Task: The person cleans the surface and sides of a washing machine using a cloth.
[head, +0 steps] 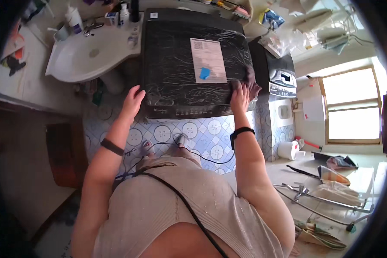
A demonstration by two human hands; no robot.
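A black top-loading washing machine (174,64) stands before me, its lid covered in wrinkled clear film. A printed sheet (208,56) with a small blue patch lies on the lid. My right hand (241,96) rests on the lid's front right corner, its fingers over a dark cloth (253,85) bunched there; whether they grip it is hard to tell. My left hand (134,102) is just beside the machine's front left corner, holding nothing, thumb and fingers apart. A control strip (193,112) runs along the machine's front edge, between the hands.
A white washbasin (80,61) with bottles and a cup stands at the left. Right of the machine is another dark appliance (279,69), with a squat toilet (283,112) beyond. A black cable (213,161) hangs across my front. Shower fittings (300,192) are at the right.
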